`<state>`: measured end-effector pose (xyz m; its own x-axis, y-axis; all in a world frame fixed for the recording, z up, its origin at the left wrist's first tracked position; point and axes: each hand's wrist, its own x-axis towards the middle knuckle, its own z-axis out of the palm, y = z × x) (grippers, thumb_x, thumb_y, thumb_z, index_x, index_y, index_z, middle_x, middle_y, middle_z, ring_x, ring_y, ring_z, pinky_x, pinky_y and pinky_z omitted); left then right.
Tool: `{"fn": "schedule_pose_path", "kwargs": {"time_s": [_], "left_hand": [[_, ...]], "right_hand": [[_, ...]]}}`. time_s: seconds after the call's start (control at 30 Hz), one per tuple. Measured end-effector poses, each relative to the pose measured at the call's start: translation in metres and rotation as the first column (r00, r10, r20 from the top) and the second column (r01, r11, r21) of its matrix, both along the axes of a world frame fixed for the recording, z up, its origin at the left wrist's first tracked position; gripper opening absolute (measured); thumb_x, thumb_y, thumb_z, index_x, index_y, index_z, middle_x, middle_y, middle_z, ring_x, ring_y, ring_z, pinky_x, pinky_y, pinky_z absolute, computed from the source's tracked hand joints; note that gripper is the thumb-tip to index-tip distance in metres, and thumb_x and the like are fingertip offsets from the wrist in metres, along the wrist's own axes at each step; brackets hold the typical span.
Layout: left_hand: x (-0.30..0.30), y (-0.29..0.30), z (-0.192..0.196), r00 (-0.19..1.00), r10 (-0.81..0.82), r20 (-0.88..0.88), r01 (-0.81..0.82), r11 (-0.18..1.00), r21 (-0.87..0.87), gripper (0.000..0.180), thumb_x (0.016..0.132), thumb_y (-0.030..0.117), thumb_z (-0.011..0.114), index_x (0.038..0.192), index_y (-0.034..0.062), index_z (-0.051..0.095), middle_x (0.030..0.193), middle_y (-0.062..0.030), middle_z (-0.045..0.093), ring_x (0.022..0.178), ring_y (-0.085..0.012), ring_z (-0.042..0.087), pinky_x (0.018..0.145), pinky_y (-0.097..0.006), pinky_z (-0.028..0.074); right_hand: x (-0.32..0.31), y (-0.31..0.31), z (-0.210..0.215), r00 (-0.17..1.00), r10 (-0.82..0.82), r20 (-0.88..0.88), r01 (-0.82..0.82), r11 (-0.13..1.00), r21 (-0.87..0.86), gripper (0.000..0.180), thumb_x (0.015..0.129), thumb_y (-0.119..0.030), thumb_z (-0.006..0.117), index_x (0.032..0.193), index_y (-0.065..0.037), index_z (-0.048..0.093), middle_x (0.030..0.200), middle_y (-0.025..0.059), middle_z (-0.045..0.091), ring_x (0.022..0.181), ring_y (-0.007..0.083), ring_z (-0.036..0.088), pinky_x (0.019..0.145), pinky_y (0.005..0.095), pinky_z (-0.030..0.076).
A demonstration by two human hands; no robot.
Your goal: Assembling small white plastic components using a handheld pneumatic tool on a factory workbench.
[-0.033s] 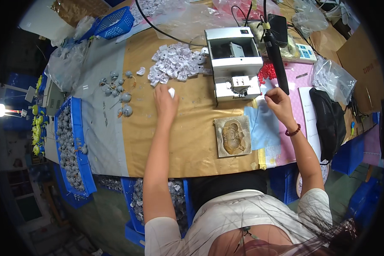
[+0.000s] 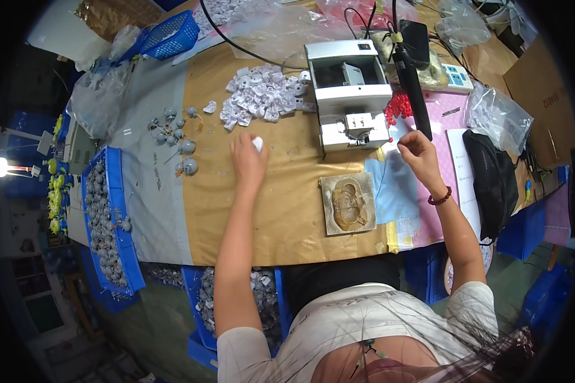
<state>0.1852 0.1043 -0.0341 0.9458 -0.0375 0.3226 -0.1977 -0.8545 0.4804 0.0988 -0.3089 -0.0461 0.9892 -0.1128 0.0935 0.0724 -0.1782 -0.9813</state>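
Observation:
My left hand (image 2: 248,159) is closed round a small white plastic piece (image 2: 257,143), just below a heap of similar white pieces (image 2: 262,96). My right hand (image 2: 418,156) has thumb and fingertips pinched together beside the front of a small white-and-grey bench machine (image 2: 351,96). Whatever sits in that pinch, if anything, is too small to make out. Behind the machine's right side lies a pile of tiny red parts (image 2: 399,107), close to my right fingers. A square mould-like block (image 2: 348,204) with a rounded hollow rests between my forearms.
Grey round parts with wires (image 2: 172,137) are scattered left of my left hand. A blue tray (image 2: 131,255) of grey parts stands at the left edge. A black rod (image 2: 412,89) leans beside the machine. A black pouch (image 2: 489,185) lies to the right.
My left hand has drawn back slightly toward me, away from the white heap, still with the white piece. The right hand stays almost in place.

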Motion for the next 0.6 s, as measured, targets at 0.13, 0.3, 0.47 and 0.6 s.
{"fn": "schedule_pose_path", "kwargs": {"time_s": [0.13,0.3,0.47,0.6], "left_hand": [[-0.078,-0.021,0.009,0.988,-0.155,-0.023,0.155,0.988,0.010,0.029,0.077,0.008,0.079,0.098,0.0039,0.060,0.096,-0.0136,0.059,0.099,-0.0363,0.053,0.086,-0.045,0.046],[-0.130,-0.014,0.005,0.955,-0.297,-0.009,0.296,0.952,0.080,0.026,0.080,0.008,0.077,0.102,0.0047,0.064,0.099,-0.0117,0.062,0.102,-0.0351,0.054,0.089,-0.044,0.046],[-0.131,-0.025,0.026,0.878,-0.478,-0.003,0.478,0.878,0.009,0.026,0.081,0.008,0.074,0.105,0.0050,0.067,0.104,-0.0085,0.063,0.103,-0.0325,0.056,0.089,-0.042,0.049],[-0.150,-0.092,0.051,0.744,-0.665,-0.063,0.646,0.740,-0.185,0.021,0.080,0.008,0.077,0.099,0.0041,0.071,0.098,-0.0076,0.065,0.097,-0.0289,0.060,0.083,-0.040,0.051]], "right_hand": [[-0.020,0.006,0.028,0.985,0.075,-0.155,-0.062,0.994,0.092,0.011,0.095,-0.007,0.068,0.105,-0.002,0.067,0.082,-0.0041,0.063,0.069,0.0015,0.054,0.058,0.0186,0.042],[-0.036,0.018,0.045,0.970,0.183,-0.163,-0.169,0.981,0.098,0.012,0.093,-0.008,0.072,0.102,-0.001,0.069,0.085,-0.0021,0.066,0.071,0.0033,0.056,0.063,0.0199,0.046],[-0.044,0.034,0.055,0.971,0.214,-0.109,-0.205,0.975,0.091,0.011,0.090,-0.007,0.075,0.097,-0.001,0.069,0.087,-0.0005,0.069,0.074,0.0049,0.059,0.068,0.0222,0.049],[-0.048,0.056,0.053,0.960,0.280,-0.014,-0.280,0.959,-0.037,0.012,0.087,-0.008,0.078,0.092,0.000,0.069,0.087,0.0006,0.070,0.073,0.0056,0.061,0.068,0.0236,0.050]]}}
